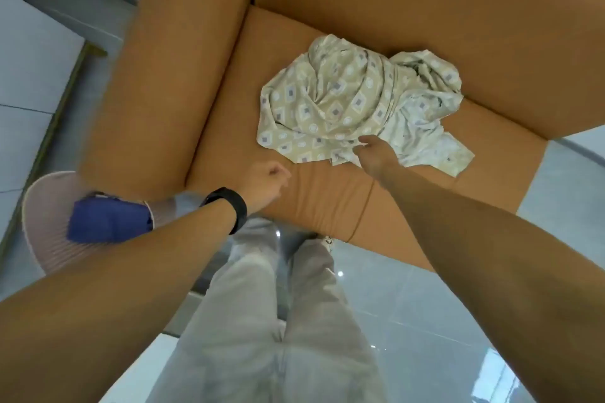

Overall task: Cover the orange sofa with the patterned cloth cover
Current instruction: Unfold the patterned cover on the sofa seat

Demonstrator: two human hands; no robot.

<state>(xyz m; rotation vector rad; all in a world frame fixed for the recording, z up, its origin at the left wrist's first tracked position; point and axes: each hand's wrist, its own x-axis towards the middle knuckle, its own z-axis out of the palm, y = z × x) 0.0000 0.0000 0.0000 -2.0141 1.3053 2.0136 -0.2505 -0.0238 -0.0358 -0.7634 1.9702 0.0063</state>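
1 right hand (371, 154) pinches the crumpled cover (343, 98); left hand (270, 181) curled.

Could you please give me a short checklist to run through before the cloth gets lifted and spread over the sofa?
1. Right hand has hold of the patterned cloth cover: ok, its fingers pinch the near edge.
2. Left hand on the cloth: not ok, it is curled short of it, holding nothing.
3. Cloth unfolded: not ok, it lies bunched on the seat.
4. Orange sofa free of other items: ok as far as visible.
5. Which edge of the cover is the front: cannot tell.
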